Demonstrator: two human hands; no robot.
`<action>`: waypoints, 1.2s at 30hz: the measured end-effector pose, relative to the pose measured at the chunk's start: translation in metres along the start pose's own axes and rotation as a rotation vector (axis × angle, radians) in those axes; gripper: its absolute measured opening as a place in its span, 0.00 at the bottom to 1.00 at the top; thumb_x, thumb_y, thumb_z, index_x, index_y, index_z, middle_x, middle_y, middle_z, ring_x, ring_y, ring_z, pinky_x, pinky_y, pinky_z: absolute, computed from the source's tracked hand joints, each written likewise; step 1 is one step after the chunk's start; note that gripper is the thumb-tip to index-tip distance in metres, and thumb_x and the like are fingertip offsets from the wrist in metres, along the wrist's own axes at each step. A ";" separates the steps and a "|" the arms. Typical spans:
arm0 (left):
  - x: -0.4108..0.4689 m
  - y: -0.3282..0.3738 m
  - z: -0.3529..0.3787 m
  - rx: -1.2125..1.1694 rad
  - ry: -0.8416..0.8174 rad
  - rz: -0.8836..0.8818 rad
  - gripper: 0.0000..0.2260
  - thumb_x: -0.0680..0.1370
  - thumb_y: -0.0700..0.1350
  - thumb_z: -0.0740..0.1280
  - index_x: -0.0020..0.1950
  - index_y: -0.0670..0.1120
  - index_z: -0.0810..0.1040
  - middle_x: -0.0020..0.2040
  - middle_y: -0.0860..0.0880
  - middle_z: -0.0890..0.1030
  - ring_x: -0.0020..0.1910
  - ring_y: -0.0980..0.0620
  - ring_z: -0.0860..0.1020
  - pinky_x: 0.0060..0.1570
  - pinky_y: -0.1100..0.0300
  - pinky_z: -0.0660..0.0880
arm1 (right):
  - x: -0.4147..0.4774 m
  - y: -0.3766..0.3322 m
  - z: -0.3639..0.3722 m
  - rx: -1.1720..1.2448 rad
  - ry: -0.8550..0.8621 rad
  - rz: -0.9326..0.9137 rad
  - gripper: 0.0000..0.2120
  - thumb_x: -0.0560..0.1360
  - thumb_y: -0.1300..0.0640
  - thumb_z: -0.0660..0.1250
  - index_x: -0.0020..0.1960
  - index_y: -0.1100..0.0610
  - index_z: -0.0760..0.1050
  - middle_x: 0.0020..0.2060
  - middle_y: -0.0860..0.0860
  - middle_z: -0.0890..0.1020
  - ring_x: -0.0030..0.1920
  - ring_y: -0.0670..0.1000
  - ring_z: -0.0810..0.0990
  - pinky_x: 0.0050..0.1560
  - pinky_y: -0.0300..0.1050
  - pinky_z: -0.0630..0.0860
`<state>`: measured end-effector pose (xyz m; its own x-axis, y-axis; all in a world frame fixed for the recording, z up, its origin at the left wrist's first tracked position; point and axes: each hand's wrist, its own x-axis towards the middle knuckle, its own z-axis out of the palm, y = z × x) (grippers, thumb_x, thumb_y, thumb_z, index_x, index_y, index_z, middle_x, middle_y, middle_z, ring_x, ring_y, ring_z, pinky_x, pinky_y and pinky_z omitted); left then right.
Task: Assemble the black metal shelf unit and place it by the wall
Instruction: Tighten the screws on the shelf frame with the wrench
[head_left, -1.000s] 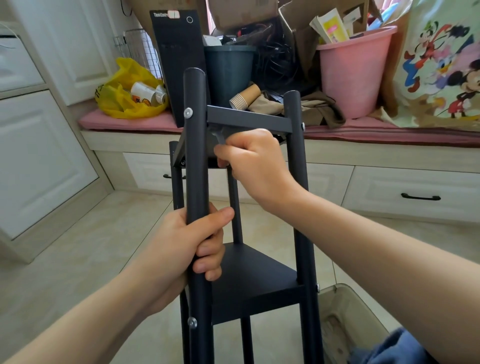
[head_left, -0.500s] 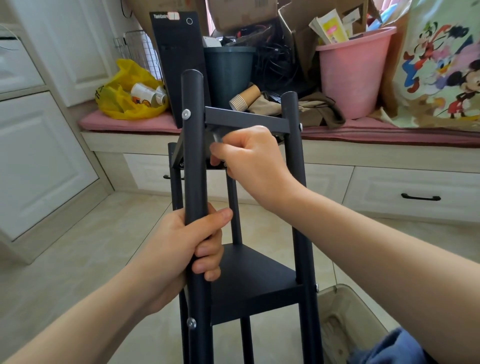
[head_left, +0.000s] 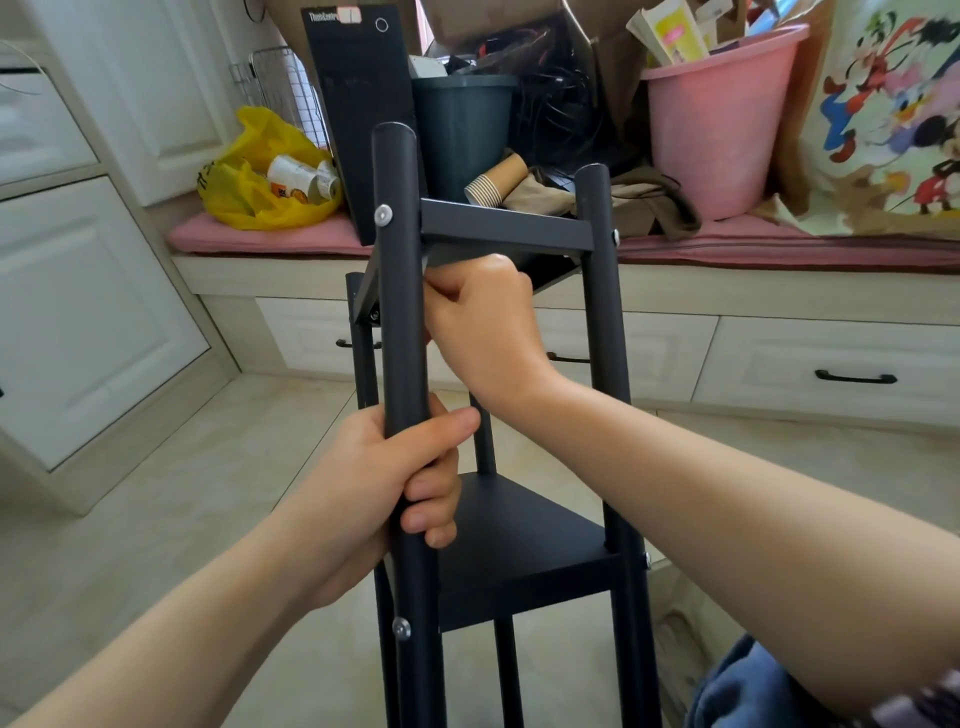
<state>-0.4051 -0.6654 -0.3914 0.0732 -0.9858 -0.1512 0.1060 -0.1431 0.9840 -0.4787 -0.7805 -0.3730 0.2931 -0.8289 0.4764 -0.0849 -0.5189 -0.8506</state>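
Head | L hand (head_left: 363, 499) fingers grip post (head_left: 399, 312) | R hand (head_left: 483, 322) fingers curled under top shelf (head_left: 504, 231), contents unclear

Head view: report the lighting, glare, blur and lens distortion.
Head view: soft, even daylight with no hard shadows; the white cabinet at left is nearly washed out; a faint sheen runs down the black post that the left hand grips; wide-angle bending tilts the cabinet; no clear motion blur.
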 end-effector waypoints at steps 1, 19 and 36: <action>0.000 0.000 -0.001 -0.002 -0.002 0.001 0.16 0.73 0.47 0.70 0.33 0.47 0.64 0.26 0.48 0.58 0.21 0.52 0.59 0.23 0.60 0.66 | 0.000 -0.001 0.001 0.016 0.009 -0.003 0.13 0.79 0.63 0.65 0.38 0.66 0.82 0.31 0.58 0.83 0.31 0.49 0.81 0.34 0.35 0.78; 0.011 -0.001 -0.021 -0.039 0.044 -0.011 0.18 0.79 0.44 0.69 0.33 0.48 0.66 0.27 0.50 0.59 0.22 0.53 0.60 0.23 0.61 0.66 | -0.016 -0.008 -0.035 -0.254 -0.071 -0.003 0.14 0.80 0.59 0.63 0.39 0.59 0.82 0.26 0.50 0.80 0.25 0.43 0.75 0.29 0.36 0.70; 0.015 0.000 -0.026 0.018 0.020 -0.006 0.17 0.81 0.44 0.68 0.36 0.47 0.65 0.27 0.50 0.60 0.22 0.53 0.61 0.25 0.60 0.68 | -0.021 0.012 -0.089 -0.087 -0.073 0.307 0.14 0.81 0.54 0.64 0.42 0.57 0.84 0.51 0.56 0.82 0.55 0.54 0.80 0.61 0.56 0.77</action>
<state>-0.3785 -0.6774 -0.3964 0.0920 -0.9829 -0.1593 0.0891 -0.1512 0.9845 -0.5702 -0.7880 -0.3739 0.3081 -0.9341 0.1805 -0.2598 -0.2651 -0.9286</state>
